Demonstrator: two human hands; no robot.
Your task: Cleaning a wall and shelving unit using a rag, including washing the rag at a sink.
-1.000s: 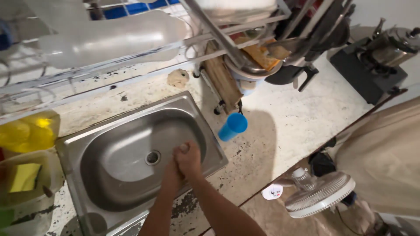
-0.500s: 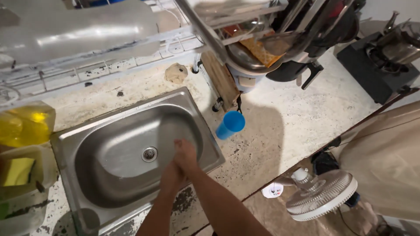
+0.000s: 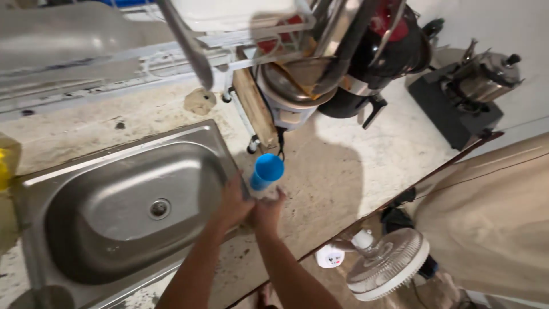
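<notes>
My left hand (image 3: 233,205) and right hand (image 3: 269,210) at the blue cup (image 3: 266,171) beside the sink (image 3: 68,171), both touching its base, grip closure unclear

Two bare forearms enter from the lower edge of the head view, with no sleeve, cuff or glove on the length that shows. The left hand (image 3: 233,205) and the right hand (image 3: 269,210) are bare as well, with no ring, watch or band visible at either wrist. The forearms are slim and taper towards the wrists. The fingers (image 3: 237,191) are partly blurred, so nails and finer marks cannot be made out.
</notes>
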